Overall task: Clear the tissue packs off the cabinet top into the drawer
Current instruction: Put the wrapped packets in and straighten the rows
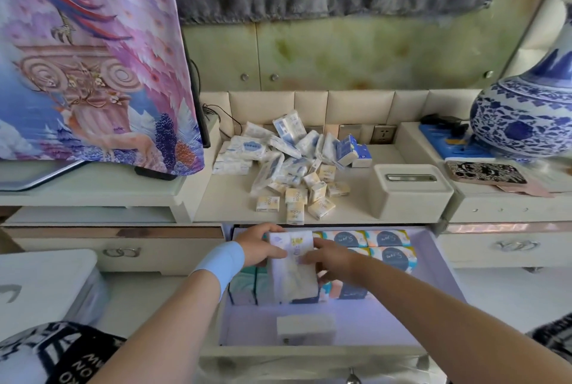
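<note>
A: Nearest the lens: two bare forearms, the left with a pale blue wristband [221, 261]. Below them is the front rail of the open drawer [433, 263], with a metal pull just visible.

B: Hands?

A: Both are on one big white tissue pack [291, 266], which sits over the drawer's middle row. The left hand [255, 247] is curled round its far left corner. The right hand [329, 258] lies on its right edge, fingers bent against it. Both are closed on the pack, neither fully clenched.

B: What's already in the drawer?

A: Teal packs [247, 287] on the left, touching the white one. Orange and navy packs [387, 247] in rows at the back right. One small white box [305, 328] lies alone near the front. The floor there is bare and lilac.

B: And on the cabinet top?

A: A loose heap of pocket packs [288, 163], white and blue at the back, cream ones at the front, well apart from the hands. Beside it is a cream tissue box [411, 191] with a slot lid. Most of the job is still left, I'd say.

B: Handling?

A: My guess: light, soft paper blocks in slick film. They squash and slide, and they won't break. I'd hold the big ones across the short ends with two hands. The small ones can be scooped up several at a time, pressed together so none squirts out.
</note>
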### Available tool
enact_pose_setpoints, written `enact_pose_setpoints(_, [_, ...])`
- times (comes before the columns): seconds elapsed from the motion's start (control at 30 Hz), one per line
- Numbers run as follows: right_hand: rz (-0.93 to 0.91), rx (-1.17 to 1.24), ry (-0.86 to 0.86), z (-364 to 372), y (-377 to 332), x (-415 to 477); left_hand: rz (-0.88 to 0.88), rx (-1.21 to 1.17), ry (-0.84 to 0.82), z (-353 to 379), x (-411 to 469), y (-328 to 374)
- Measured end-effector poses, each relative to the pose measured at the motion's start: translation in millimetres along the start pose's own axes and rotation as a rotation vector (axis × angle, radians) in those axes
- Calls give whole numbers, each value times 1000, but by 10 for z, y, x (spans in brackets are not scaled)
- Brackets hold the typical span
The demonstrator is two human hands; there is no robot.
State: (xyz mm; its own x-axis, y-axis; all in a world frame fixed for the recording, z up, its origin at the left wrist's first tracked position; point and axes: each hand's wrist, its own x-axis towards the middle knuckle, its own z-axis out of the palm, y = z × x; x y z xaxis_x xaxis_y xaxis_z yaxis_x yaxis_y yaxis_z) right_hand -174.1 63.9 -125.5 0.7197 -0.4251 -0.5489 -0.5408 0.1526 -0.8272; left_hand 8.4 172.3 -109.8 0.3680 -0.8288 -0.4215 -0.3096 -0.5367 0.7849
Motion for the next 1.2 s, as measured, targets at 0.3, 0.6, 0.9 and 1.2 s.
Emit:
enact_pose_setpoints(0.3, [161,58,426,-438,324,162,-62,503,-114,602,70,55])
enact_pose_setpoints(0.6, [211,62,456,-498,581,279,-11,1005,-532,1239,78,-37])
enact_pose_setpoints(0.9, [259,119,401,-601,514,223,-4,959,-402,1171,237,-177])
enact_pose_setpoints(1.2, [160,178,357,-533,415,165,-198,304,-307,840,135,-390])
